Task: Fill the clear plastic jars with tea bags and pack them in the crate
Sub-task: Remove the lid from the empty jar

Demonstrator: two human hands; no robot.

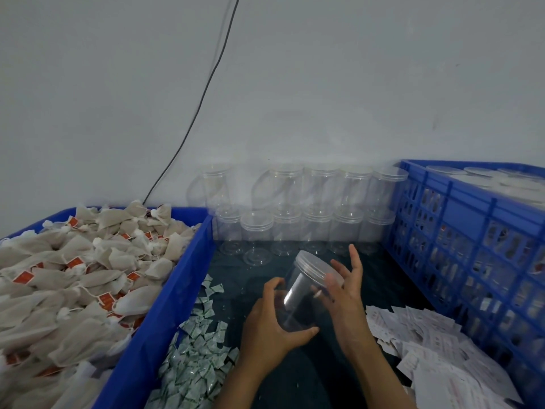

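Tea bags (73,278), pale with red tags, are heaped in a blue bin (165,302) at the left edge of the dark desk (295,373). Just right of the bin lies a strip of small green-white sachets (194,358). At the desk's middle the left hand (271,326) has its grip curled round the base of a clear lidded jar (303,293), tilted with its lid up. The right hand (345,290) has its grip loose, fingers straight beside the lid. Empty jars (298,214) are stacked along the far edge by the wall. White paper slips (436,349) lie right, beside the blue crate (472,261) holding lidded jars.
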